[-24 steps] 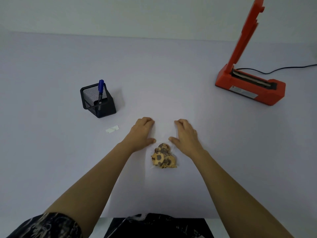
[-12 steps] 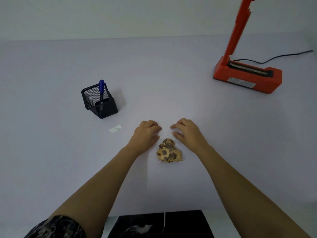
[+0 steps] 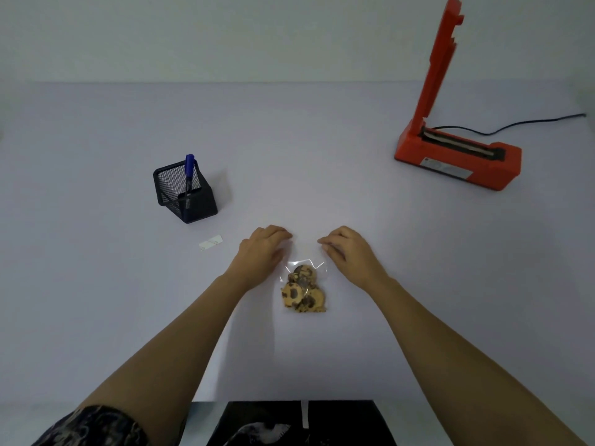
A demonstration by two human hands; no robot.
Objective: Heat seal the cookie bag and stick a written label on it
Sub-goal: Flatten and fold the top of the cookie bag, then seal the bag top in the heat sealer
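- Okay, head view: clear cookie bag (image 3: 304,291) lies flat on the white table (image 3: 322,149), near edge, centre, cookies bunched at its 6 o'clock end.
- Left hand (image 3: 262,252) at the bag's 11 o'clock, fingers curled, pinching the top left corner of the clear film.
- Right hand (image 3: 349,252) at the bag's 1 o'clock, fingers curled, pinching the top right corner.
- Small white label (image 3: 211,243) flat on the table at 9 o'clock of the left hand, apart from it.
- Black mesh pen holder (image 3: 185,196) at the bag's 10 o'clock, blue pen (image 3: 189,169) standing in it.
- Orange heat sealer (image 3: 457,156) at 2 o'clock, well apart, arm raised upright, black cord (image 3: 515,123) running right.
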